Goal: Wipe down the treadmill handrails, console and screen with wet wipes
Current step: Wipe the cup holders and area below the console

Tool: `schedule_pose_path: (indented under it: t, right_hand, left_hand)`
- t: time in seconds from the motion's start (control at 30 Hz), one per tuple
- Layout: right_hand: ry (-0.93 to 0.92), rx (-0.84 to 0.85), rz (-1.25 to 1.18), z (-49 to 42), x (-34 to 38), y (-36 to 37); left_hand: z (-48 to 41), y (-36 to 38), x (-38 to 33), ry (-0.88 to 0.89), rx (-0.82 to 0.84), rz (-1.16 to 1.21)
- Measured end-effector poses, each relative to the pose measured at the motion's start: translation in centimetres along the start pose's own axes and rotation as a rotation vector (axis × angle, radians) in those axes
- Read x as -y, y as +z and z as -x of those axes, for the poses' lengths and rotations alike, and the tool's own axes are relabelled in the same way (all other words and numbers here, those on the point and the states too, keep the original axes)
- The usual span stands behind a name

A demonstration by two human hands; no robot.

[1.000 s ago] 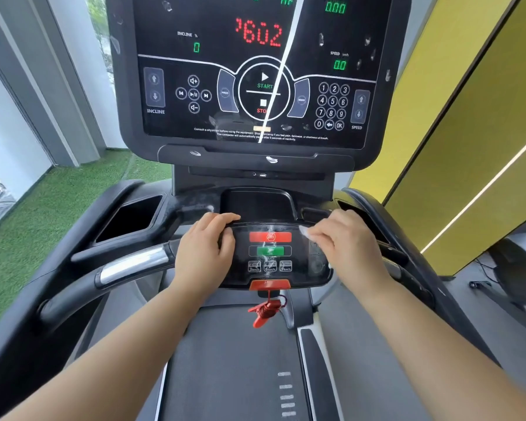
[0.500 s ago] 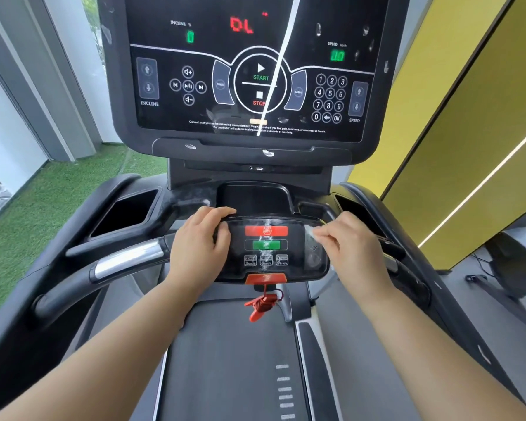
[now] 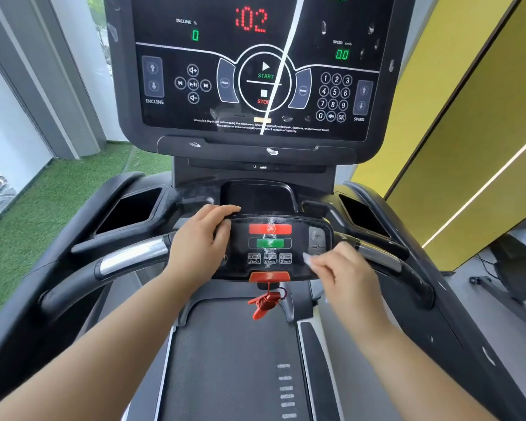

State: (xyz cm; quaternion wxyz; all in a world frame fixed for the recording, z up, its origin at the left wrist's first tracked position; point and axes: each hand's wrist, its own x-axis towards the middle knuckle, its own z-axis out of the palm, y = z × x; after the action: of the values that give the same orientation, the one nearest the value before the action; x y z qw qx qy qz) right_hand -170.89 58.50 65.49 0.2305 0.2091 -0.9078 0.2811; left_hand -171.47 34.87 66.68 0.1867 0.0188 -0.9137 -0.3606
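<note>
White wet wipe [image 3: 307,259] pinched in right grip [image 3: 343,276] — low right on control panel [image 3: 298,235], left grip [image 3: 201,243] clasping its left edge.

head cam, wide-angle | looking fwd+down along treadmill belt [image 3: 225,360] | right up close on lower console [image 3: 271,268] mid-frame | screen [image 3: 255,56] above, top edge cropped by frame

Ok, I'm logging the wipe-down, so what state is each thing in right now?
Large black console screen: lit, speed reading 0.0, smudges on the glass.
Small black control panel with red and green buttons: wet streak down its middle.
Left hand: grips the panel's left edge.
Right hand: pinches a small white wet wipe by the panel's lower right.
Red plastic safety clip: hanging below the panel.
</note>
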Motion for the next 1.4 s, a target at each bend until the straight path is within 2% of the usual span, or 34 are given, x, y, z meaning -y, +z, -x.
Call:
schedule_pose_path:
  t: [0.17,0.33,0.43,0.6,0.73,0.83,0.93,1.03,1.17,1.3,1.4]
  right_hand:
    - [-0.092,0.094,-0.05,-0.7,2.0,1.8]
    - [-0.043,0.104,-0.049,-0.5,1.1,0.2]
    - [-0.077,0.129,-0.048,-0.7,2.8,1.1]
    - [-0.191,0.212,-0.086,-1.8,6.9,4.5]
    - [-0.244,0.232,-0.074,-1.4,6.3,4.3]
    - [-0.213,0.21,-0.058,-1.5,6.4,4.5]
    - [-0.347,0.198,-0.028,-2.5,8.6,6.3]
    - [-0.456,0.224,-0.002,-3.6,9.4,6.5]
    - [-0.364,0.133,0.032,-4.6,8.0,5.9]
    - [-0.535,0.175,0.082,-3.6,9.4,6.3]
    - [-0.542,0.102,0.08,-6.4,10.3,6.5]
  left_hand:
    - [-0.5,-2.1,0.7,-0.076,0.143,0.137]
    - [1.2,-2.3,2.8,0.027,0.125,-0.124]
    - [1.0,-2.8,2.7,-0.053,0.13,-0.007]
    - [0.8,-3.8,3.0,-0.182,0.25,0.248]
    - [0.9,-3.9,2.9,-0.124,0.251,0.195]
    - [0.6,-4.3,3.3,-0.151,0.295,0.215]
    - [0.0,-4.8,3.8,-0.267,0.337,0.245]
    - [-0.1,-5.1,3.7,-0.245,0.316,0.147]
    - [0.0,-5.0,4.2,-0.253,0.32,0.243]
    - [-0.4,-5.3,4.4,-0.283,0.339,0.273]
    - [-0.6,-5.4,4.8,-0.288,0.35,0.342]
